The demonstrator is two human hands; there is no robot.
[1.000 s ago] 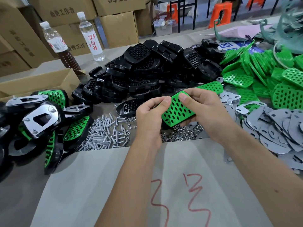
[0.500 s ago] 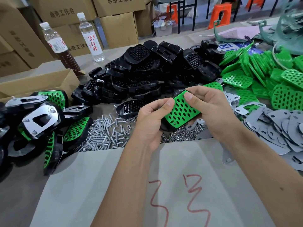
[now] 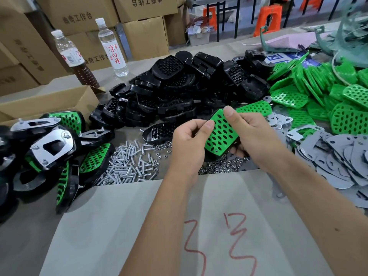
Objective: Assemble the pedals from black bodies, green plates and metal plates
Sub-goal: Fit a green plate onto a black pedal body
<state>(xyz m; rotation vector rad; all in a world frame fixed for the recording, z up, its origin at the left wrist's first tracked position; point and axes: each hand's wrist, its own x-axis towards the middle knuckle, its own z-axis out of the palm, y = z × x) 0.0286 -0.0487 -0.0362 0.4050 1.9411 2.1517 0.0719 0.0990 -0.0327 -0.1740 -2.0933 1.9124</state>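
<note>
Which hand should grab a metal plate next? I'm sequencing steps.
Probably the right hand: the grey metal plates lie just right of it. The left hand could hold the green plate.

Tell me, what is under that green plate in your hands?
A black body's edge peeks out below the green plate, held by the left hand and right hand. The plate covers the rest.

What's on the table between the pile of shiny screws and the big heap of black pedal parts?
In the head view, one black body lies alone there, holey side up, between the screws and the black heap. A few small nuts lie beside it.
</note>
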